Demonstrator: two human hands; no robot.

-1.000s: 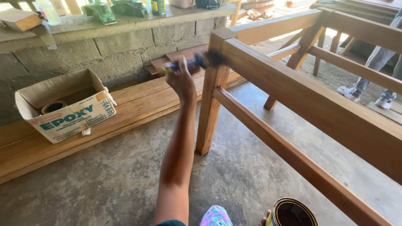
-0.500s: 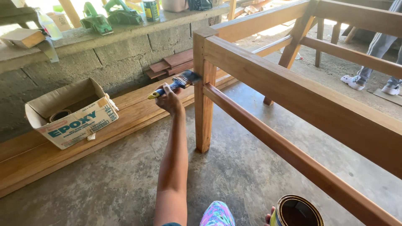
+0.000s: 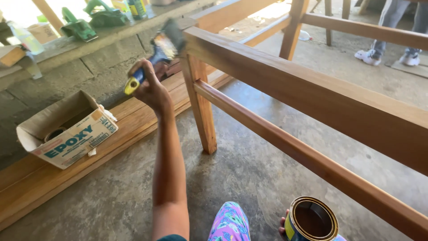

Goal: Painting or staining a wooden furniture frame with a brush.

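While your left hand is stretched out in front of you, it holds one paintbrush in a closed fist around the blue handle, whose yellow tip sticks out below the fist. The dark bristles, blurred, sit right at the top corner of the wooden frame, where its one near post meets the top rail; you cannot tell whether they touch the wood. Two long rails run along your side of that frame, a wide upper one and a thinner lower one, and a second post stands farther off.

Your right hand shows only as fingertips at the bottom edge, pressed against one open round can with dark liquid inside; how firmly it is gripped cannot be told. Your patterned knee lies just beside the can.

One open cardboard box rests on the long planks along the block wall, with one round tin inside it. Two green power tools stand on the wall ledge. Another person's two pale shoes are well apart, beyond the frame, on the concrete floor.
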